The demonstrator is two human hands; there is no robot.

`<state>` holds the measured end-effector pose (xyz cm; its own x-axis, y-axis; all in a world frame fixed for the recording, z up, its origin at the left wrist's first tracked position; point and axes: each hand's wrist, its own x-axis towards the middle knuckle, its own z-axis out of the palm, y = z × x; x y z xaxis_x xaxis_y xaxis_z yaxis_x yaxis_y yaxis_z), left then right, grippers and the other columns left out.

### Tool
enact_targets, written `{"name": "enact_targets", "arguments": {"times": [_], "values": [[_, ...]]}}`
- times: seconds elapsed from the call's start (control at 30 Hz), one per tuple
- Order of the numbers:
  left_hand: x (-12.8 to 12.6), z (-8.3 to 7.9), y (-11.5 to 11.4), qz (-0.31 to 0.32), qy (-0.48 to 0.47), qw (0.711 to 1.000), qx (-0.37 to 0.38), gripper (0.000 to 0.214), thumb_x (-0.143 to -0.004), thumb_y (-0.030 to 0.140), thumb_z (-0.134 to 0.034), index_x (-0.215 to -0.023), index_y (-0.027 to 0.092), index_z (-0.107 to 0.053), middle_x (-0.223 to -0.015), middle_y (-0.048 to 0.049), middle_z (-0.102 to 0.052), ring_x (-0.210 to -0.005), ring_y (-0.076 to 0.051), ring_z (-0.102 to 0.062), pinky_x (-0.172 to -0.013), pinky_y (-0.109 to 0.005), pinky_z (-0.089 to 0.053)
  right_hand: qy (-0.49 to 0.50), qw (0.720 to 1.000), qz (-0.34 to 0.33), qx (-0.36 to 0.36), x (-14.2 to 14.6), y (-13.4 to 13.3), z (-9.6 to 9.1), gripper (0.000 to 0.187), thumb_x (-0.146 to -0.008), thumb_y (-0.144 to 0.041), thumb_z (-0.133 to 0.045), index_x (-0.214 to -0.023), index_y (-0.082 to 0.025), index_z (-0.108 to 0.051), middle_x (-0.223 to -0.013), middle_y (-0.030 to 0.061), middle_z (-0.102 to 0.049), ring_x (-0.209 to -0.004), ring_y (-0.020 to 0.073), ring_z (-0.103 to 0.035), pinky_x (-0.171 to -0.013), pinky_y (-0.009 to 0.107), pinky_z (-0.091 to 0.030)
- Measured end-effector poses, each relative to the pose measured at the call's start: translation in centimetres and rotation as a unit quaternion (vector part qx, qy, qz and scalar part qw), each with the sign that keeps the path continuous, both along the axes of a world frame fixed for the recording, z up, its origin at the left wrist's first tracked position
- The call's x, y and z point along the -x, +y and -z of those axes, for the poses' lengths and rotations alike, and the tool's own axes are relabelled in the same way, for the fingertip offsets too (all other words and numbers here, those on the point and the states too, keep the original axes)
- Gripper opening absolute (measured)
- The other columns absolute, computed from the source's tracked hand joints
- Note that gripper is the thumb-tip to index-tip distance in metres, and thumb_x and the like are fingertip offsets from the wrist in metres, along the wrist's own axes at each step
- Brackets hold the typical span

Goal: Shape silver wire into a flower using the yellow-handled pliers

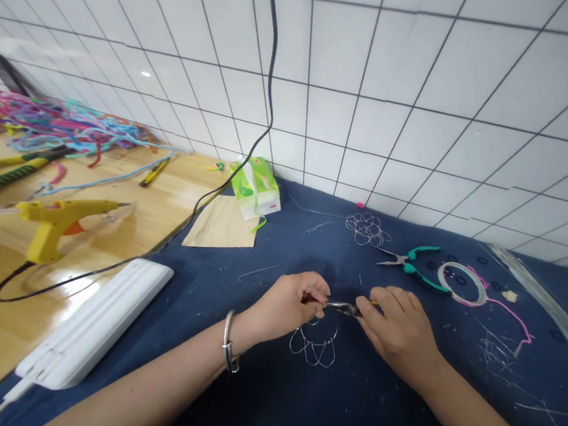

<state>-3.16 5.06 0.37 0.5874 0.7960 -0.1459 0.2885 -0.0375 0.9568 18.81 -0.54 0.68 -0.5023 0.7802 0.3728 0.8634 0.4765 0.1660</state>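
Wire flower (317, 345) is lying near centre on the blue cloth (282, 407), and the left hand (287, 303) is pinching its top. The right hand (401, 332) is gripping small pliers (344, 309), whose tips are meeting the wire. Teal pliers (414, 269) are lying further right.

Craft wkshop: glue gun (58, 221), wire, pliers (412, 267).

Head view, down onto near table (283, 414)

The left hand (285, 303) is closed in a pinch, knuckles up, just beyond the silver metal bangle (229, 342) on its wrist. The right hand (400, 329) faces it, fingertips pinched; both bare forearms converge.
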Motion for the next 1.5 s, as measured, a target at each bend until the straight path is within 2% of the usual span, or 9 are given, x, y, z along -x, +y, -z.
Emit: {"name": "enact_targets", "arguments": {"times": [0.3,0.7,1.07,1.37,1.5], "values": [[-0.3,-1.1,-0.7,-0.024,0.081,0.980,-0.178,0.017,-0.072,0.007,-0.048,-0.080,0.019,-0.058,-0.068,0.0034,-0.060,-0.057,-0.008,-0.051,-0.053,-0.019,-0.036,0.011,1.000,0.022,0.018,0.6,-0.2,-0.6,0.016,-0.082,-0.027,-0.052,-0.094,-0.020,-0.060,-0.083,0.0051,-0.052,-0.077,0.0171,-0.043,-0.067,0.031,-0.029],[-0.6,-1.2,-1.2,-0.047,0.119,0.968,-0.215,0.017,-0.073,0.006,-0.045,-0.077,0.018,-0.055,-0.068,0.0027,-0.059,-0.060,-0.010,-0.051,-0.056,-0.021,-0.036,0.006,0.999,0.037,0.009,1.0,-0.7,-0.8,0.017,-0.082,-0.026,-0.052,-0.096,-0.019,-0.060,-0.083,0.0058,-0.055,-0.076,0.0180,-0.043,-0.066,0.033,-0.029],[-0.9,-0.9,-1.2,-0.074,0.095,0.973,-0.199,0.016,-0.074,0.008,-0.046,-0.079,0.019,-0.057,-0.069,0.0021,-0.060,-0.059,-0.010,-0.052,-0.055,-0.021,-0.037,0.006,0.999,0.043,0.001,1.1,-0.8,-0.9,0.015,-0.082,-0.024,-0.052,-0.094,-0.019,-0.060,-0.078,0.0047,-0.055,-0.073,0.0169,-0.043,-0.064,0.032,-0.030],[-0.9,-0.9,-0.9,-0.053,-0.008,0.996,-0.068,0.014,-0.076,0.012,-0.049,-0.088,0.017,-0.053,-0.078,0.0005,-0.061,-0.070,-0.010,-0.055,-0.063,-0.022,-0.043,0.038,0.999,0.033,0.000,0.1,-0.3,-0.3,0.017,-0.082,-0.027,-0.053,-0.096,-0.019,-0.060,-0.083,0.0046,-0.057,-0.076,0.0169,-0.043,-0.069,0.032,-0.031],[-0.6,-1.1,-0.7,-0.036,-0.019,0.998,-0.051,0.018,-0.077,0.016,-0.050,-0.095,0.018,-0.052,-0.084,-0.0012,-0.060,-0.075,-0.012,-0.056,-0.068,-0.025,-0.045,0.045,0.999,0.022,-0.015,-0.2,-0.3,-0.2,0.018,-0.082,-0.026,-0.054,-0.097,-0.019,-0.061,-0.085,0.0053,-0.057,-0.079,0.0171,-0.045,-0.071,0.031,-0.032]]}}
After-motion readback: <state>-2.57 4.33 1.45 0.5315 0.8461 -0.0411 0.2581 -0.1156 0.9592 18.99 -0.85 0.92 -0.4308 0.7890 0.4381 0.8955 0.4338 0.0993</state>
